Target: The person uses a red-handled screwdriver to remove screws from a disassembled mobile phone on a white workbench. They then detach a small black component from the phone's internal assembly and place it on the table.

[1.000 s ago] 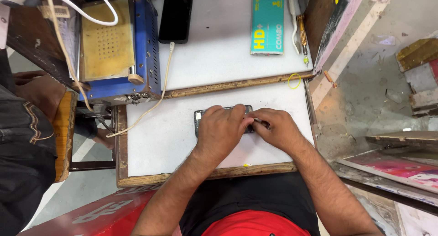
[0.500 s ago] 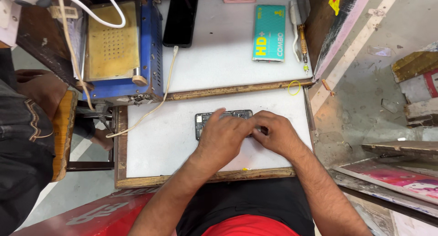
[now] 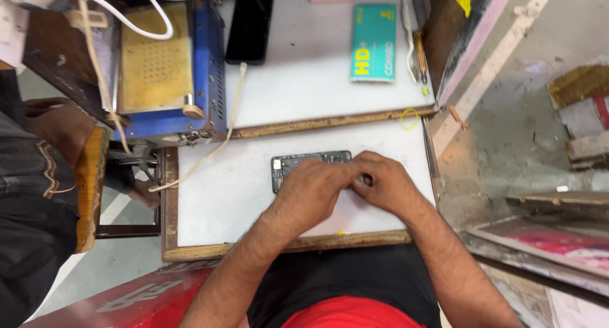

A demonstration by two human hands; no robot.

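Pretty cramped little repair bench: a white work board [image 3: 216, 207] with a wood frame sits nearest the person, and a second white tabletop [image 3: 304, 80] lies behind it. A rough concrete floor [image 3: 507, 112] runs along the right. At back left there's a blue heating machine [image 3: 166, 68] with a yellowish plate, then a teal box [image 3: 374, 42] and a black phone [image 3: 250, 27]. The opened phone [image 3: 298, 164] lies flat mid-board, with the left hand [image 3: 312, 190] pressing down on it and the right hand [image 3: 388, 183] pinching at its right end.

Bare forearms, red shirt [image 3: 346, 315], black trousers [image 3: 355, 277]
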